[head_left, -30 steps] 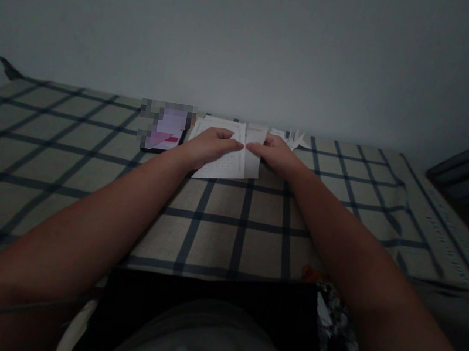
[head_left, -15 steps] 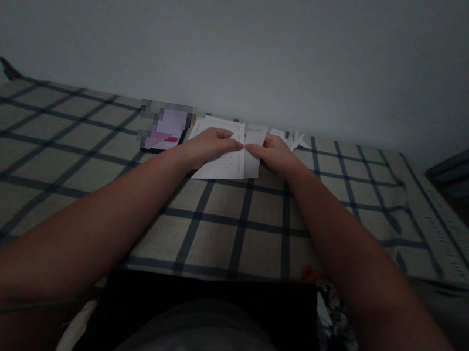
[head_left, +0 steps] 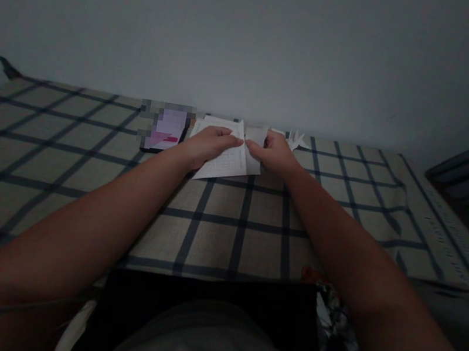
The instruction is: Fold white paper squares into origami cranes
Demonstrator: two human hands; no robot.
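12 o'clock: paper sheet (head_left: pixel 223 165), fold line running 12–6. Left hand (head_left: pixel 206 144) presses its left half; right hand (head_left: pixel 274 151) pinches the right flap, fingertips nearly touching.

Home bedroom, checked bedsheet (head_left: pixel 83 175), bare wall (head_left: pixel 256 36)

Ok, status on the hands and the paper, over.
On the paper: left hand, right hand, fingertips nearly meeting, grip unclear. Paper on checked cloth. Phone beside left hand.
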